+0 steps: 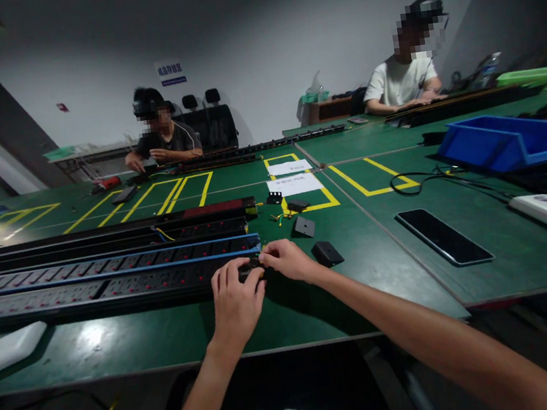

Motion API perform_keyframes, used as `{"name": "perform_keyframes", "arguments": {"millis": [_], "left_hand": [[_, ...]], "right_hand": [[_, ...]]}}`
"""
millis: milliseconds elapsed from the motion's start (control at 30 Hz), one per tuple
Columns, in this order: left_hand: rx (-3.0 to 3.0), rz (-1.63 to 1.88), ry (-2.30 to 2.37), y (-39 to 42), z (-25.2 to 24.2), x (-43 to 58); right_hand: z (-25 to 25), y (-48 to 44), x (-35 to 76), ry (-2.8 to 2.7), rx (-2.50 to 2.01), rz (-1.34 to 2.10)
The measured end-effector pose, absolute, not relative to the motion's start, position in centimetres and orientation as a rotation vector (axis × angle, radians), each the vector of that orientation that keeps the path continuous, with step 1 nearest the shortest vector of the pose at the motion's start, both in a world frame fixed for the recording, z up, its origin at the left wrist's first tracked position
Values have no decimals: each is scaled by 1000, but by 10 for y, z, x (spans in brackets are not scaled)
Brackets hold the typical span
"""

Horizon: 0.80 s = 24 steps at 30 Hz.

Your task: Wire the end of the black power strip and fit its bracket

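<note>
I've got the left hand (238, 297) half-curled at the nearest black socket strip's (153, 283) right end, right hand (285, 258) bunched fingertip-close there, can't tell what either grips, black bracket (327, 253) nearby, blue bin (507, 140) farther right, contents unclear.

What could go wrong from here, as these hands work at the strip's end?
1. The left hand and right hand meet at the end of the near strip, partly covering it, so a poor fit there could go unnoticed.
2. A black block lies just beyond the right wrist; a sideways move might knock it.
3. Loose wires lie beyond the hands and could snag.
</note>
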<state>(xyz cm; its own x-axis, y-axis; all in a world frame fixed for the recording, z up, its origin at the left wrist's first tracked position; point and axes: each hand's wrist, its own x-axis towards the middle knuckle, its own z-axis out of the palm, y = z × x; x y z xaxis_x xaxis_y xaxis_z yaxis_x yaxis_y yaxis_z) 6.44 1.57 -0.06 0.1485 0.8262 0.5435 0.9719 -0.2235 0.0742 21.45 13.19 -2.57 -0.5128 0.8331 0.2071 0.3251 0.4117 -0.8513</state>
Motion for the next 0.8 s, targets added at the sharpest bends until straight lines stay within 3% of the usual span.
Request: {"name": "perform_keyframes", "arguments": {"millis": [233, 500, 800], "left_hand": [[-2128, -663, -1706, 15, -1, 66], [-2015, -971, -1834, 19, -2, 61], [-2017, -994, -1865, 19, -1, 61]], "right_hand": [[-25, 134, 214, -2027, -993, 1050], [-17, 131, 215, -1979, -1007, 1149], [-5, 126, 218, -1871, -1079, 1296]]}}
